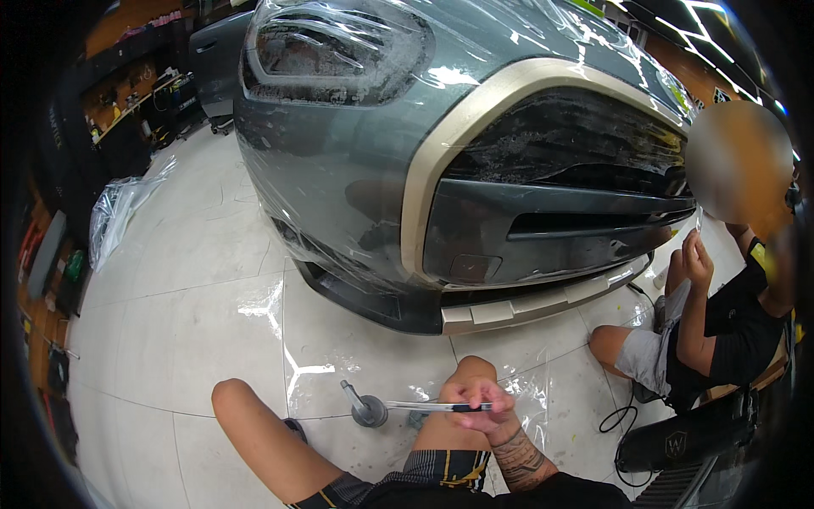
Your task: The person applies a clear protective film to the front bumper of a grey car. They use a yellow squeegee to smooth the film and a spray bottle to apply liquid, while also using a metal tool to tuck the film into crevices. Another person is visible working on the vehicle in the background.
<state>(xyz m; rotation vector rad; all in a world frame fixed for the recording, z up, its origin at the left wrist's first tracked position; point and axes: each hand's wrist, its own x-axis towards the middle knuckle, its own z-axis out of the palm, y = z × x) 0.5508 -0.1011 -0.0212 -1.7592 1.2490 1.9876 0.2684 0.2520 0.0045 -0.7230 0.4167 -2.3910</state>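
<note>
My right hand (pixel 479 400) is closed around the dark handle end of a slim tool, low in front of my right knee. The tool's silver shaft (pixel 417 407) points left toward a round grey head (pixel 370 412), from which a short stub sticks up; I cannot make out its exact kind. Beyond my knees stands the front of a grey-green car (pixel 339 170). Clear film with wet-looking patches and wrinkles lies over its headlight (pixel 339 55) and its beige-framed grille (pixel 560 136). My left hand is out of view.
At the right, a co-worker (pixel 721 322) sits low, one hand raised near the bumper. A black case-like object (pixel 678 441) and a dark cable (pixel 619 417) are close by. Crumpled clear film (pixel 123 208) lies on the tiled floor (pixel 186 331) near shelving at the left.
</note>
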